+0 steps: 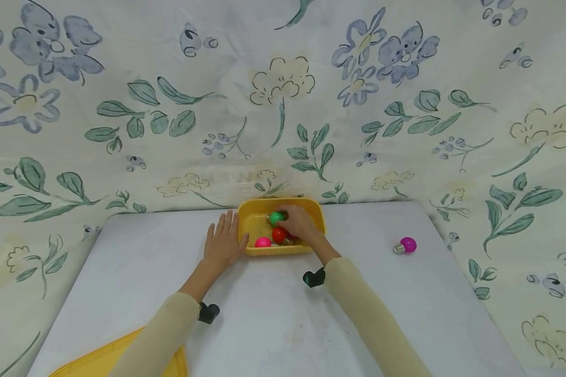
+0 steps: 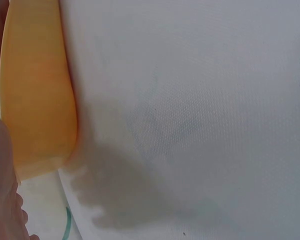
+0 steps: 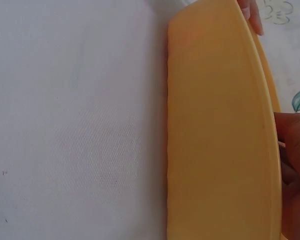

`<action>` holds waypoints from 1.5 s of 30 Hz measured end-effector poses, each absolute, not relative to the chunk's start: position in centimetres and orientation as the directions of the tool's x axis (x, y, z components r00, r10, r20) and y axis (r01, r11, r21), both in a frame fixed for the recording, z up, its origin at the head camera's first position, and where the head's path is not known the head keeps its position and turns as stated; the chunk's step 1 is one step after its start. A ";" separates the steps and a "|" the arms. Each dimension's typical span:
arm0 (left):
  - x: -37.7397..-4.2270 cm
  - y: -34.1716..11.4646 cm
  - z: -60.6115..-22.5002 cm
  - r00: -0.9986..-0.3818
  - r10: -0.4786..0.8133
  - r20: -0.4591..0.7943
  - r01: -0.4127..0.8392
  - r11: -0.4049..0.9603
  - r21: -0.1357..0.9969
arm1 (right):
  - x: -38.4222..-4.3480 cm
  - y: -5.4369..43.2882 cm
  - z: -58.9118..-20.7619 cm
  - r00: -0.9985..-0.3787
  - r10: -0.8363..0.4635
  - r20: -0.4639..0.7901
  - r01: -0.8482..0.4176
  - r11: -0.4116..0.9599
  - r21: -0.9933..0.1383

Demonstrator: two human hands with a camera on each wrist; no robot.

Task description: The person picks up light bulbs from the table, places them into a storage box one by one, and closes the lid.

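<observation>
A yellow plastic bin (image 1: pixel 318 209) stands at the back edge of the white table in the head view. Inside lie small coloured light bulbs: a red bulb (image 1: pixel 279 234), a pink bulb (image 1: pixel 263 242) and a green bulb (image 1: pixel 276 218). My right hand (image 1: pixel 302 224) reaches over the bin's right side and pinches the green bulb; part of its fingers is hidden. At the bin's left wall, my left hand (image 1: pixel 223 243) rests with straight fingers, its thumb at the rim. Both wrist views show mostly the bin's outer wall (image 3: pixel 217 120), the bulbs being hidden there.
A magenta bulb (image 1: pixel 407 244) lies apart on the right side of the table (image 1: pixel 283 314). At the front left, a yellow tray (image 1: pixel 108 353) is partly covered by the left sleeve. Floral cloth (image 1: pixel 283 104) hangs behind the table.
</observation>
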State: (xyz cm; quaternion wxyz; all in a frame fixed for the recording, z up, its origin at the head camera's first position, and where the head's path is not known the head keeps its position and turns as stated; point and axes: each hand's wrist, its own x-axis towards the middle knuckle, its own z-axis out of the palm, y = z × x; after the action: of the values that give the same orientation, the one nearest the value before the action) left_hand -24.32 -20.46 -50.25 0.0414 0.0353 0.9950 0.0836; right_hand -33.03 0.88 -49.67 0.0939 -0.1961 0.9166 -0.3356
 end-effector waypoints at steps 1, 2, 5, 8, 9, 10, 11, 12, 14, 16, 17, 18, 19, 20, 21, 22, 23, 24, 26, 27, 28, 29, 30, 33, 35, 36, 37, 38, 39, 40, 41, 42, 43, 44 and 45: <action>-24.3 -20.4 -50.2 -0.994 0.077 -0.079 0.063 0.984 0.168 | -33.1 0.9 -49.7 -0.906 -0.421 -0.043 -0.294 0.700 -0.650; -24.3 -20.4 -50.2 -0.994 0.077 -0.080 0.062 0.984 0.167 | -33.1 0.9 -49.8 -0.907 -0.418 -0.046 -0.291 0.702 -0.650; -24.2 -20.3 -50.2 -0.994 0.075 -0.077 0.061 0.985 0.163 | -33.2 1.0 -50.0 -0.911 -0.409 -0.054 -0.279 0.708 -0.649; -24.2 -20.3 -50.2 -0.995 0.073 -0.070 0.061 0.985 0.162 | -33.2 1.0 -50.0 -0.913 -0.404 -0.058 -0.274 0.712 -0.647; -24.2 -20.3 -50.2 -0.995 0.073 -0.069 0.061 0.985 0.162 | -33.2 1.0 -50.0 -0.913 -0.404 -0.059 -0.273 0.712 -0.647; -24.2 -20.3 -50.1 -0.995 0.073 -0.069 0.061 0.985 0.163 | -33.2 1.0 -50.0 -0.913 -0.404 -0.060 -0.273 0.711 -0.648; -24.2 -20.3 -50.1 -0.995 0.074 -0.068 0.062 0.985 0.164 | -33.2 1.0 -50.0 -0.914 -0.402 -0.060 -0.271 0.712 -0.648; -24.2 -20.3 -50.2 -0.995 0.074 -0.068 0.062 0.984 0.164 | -33.2 1.0 -50.0 -0.914 -0.401 -0.060 -0.271 0.713 -0.647; -24.2 -20.3 -50.2 -0.995 0.075 -0.067 0.063 0.984 0.165 | -33.2 1.0 -50.0 -0.915 -0.399 -0.060 -0.269 0.714 -0.647; -24.2 -20.3 -50.2 -0.995 0.076 -0.066 0.064 0.984 0.164 | -33.2 1.0 -50.1 -0.917 -0.395 -0.056 -0.270 0.718 -0.642; -24.2 -20.3 -50.2 -0.995 0.076 -0.066 0.065 0.985 0.162 | -33.2 1.0 -50.2 -0.917 -0.394 -0.054 -0.271 0.718 -0.641; -24.2 -20.3 -50.2 -0.995 0.076 -0.066 0.065 0.985 0.161 | -33.2 1.1 -50.2 -0.918 -0.394 -0.050 -0.274 0.719 -0.639; -24.2 -20.3 -50.2 -0.995 0.077 -0.066 0.065 0.985 0.160 | -33.2 1.1 -50.2 -0.918 -0.393 -0.047 -0.275 0.718 -0.640; -24.2 -20.3 -50.2 -0.995 0.077 -0.066 0.066 0.985 0.160 | -33.2 1.1 -50.3 -0.918 -0.393 -0.043 -0.278 0.717 -0.639; -24.2 -20.3 -50.2 -0.995 0.078 -0.068 0.066 0.985 0.159 | -33.2 1.1 -50.3 -0.919 -0.393 -0.037 -0.281 0.716 -0.639; -24.2 -20.3 -50.1 -0.995 0.079 -0.067 0.068 0.985 0.160 | -33.2 1.1 -50.3 -0.919 -0.393 -0.034 -0.281 0.714 -0.641; -24.1 -20.3 -50.1 -0.994 0.081 -0.067 0.069 0.984 0.161 | -33.2 1.1 -50.3 -0.920 -0.391 -0.031 -0.282 0.714 -0.642; -24.1 -20.3 -50.1 -0.994 0.082 -0.066 0.071 0.984 0.163 | -33.2 1.2 -50.4 -0.920 -0.390 -0.029 -0.281 0.712 -0.644; -24.1 -20.4 -50.0 -0.994 0.086 -0.063 0.075 0.983 0.165 | -33.2 1.2 -50.5 -0.922 -0.387 -0.028 -0.279 0.711 -0.646; -24.0 -20.3 -50.0 -0.994 0.088 -0.060 0.077 0.983 0.167 | -33.2 1.2 -50.5 -0.923 -0.385 -0.028 -0.277 0.711 -0.647; -24.0 -20.3 -50.0 -0.994 0.090 -0.058 0.079 0.983 0.168 | -33.2 1.2 -50.6 -0.924 -0.382 -0.030 -0.273 0.711 -0.648; -24.0 -20.3 -50.0 -0.994 0.090 -0.058 0.079 0.983 0.168 | -33.2 1.2 -50.6 -0.924 -0.381 -0.030 -0.272 0.710 -0.649; -24.0 -20.3 -50.0 -0.994 0.091 -0.057 0.080 0.982 0.168 | -33.3 1.2 -50.7 -0.924 -0.380 -0.030 -0.271 0.710 -0.650; -24.0 -20.3 -50.0 -0.994 0.092 -0.060 0.081 0.983 0.165 | -33.3 1.2 -50.7 -0.925 -0.378 -0.029 -0.270 0.711 -0.649; -24.0 -20.3 -50.0 -0.994 0.091 -0.067 0.079 0.984 0.162 | -33.2 1.3 -50.6 -0.925 -0.379 -0.026 -0.273 0.708 -0.651; -24.0 -20.3 -50.0 -0.993 0.091 -0.071 0.078 0.984 0.161 | -33.2 1.3 -50.6 -0.925 -0.380 -0.025 -0.273 0.707 -0.652; -24.0 -20.3 -49.9 -0.993 0.091 -0.071 0.079 0.984 0.160 | -33.2 1.3 -50.5 -0.924 -0.381 -0.024 -0.274 0.705 -0.654; -24.1 -20.3 -49.9 -0.993 0.090 -0.072 0.078 0.984 0.161 | -33.1 1.3 -50.5 -0.924 -0.382 -0.023 -0.274 0.703 -0.656; -24.1 -20.3 -49.9 -0.993 0.090 -0.074 0.077 0.984 0.163 | -33.1 1.3 -50.5 -0.923 -0.383 -0.022 -0.275 0.702 -0.657; -24.1 -20.3 -49.9 -0.993 0.089 -0.075 0.076 0.983 0.165 | -33.1 1.3 -50.4 -0.923 -0.383 -0.022 -0.275 0.702 -0.657; -24.1 -20.3 -49.9 -0.993 0.090 -0.074 0.076 0.983 0.166 | -33.1 1.3 -50.4 -0.923 -0.383 -0.023 -0.275 0.701 -0.658; -24.1 -20.3 -49.9 -0.993 0.089 -0.072 0.076 0.983 0.166 | -33.2 1.3 -50.4 -0.923 -0.384 -0.024 -0.275 0.700 -0.659; -24.1 -20.3 -49.9 -0.994 0.089 -0.069 0.076 0.983 0.166 | -33.2 1.3 -50.3 -0.923 -0.384 -0.025 -0.274 0.700 -0.659; -24.1 -20.3 -50.0 -0.994 0.088 -0.070 0.075 0.983 0.165 | -33.2 1.3 -50.3 -0.923 -0.384 -0.027 -0.272 0.701 -0.660; -24.1 -20.3 -50.0 -0.994 0.088 -0.067 0.076 0.983 0.164 | -33.2 1.3 -50.3 -0.923 -0.383 -0.030 -0.270 0.702 -0.659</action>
State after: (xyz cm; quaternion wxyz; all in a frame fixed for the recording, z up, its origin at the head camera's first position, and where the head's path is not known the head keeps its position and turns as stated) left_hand -24.06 -20.30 -50.00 0.0370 0.0410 0.9952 0.0811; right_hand -33.22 1.29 -50.28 0.0827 -0.1777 0.9189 -0.3424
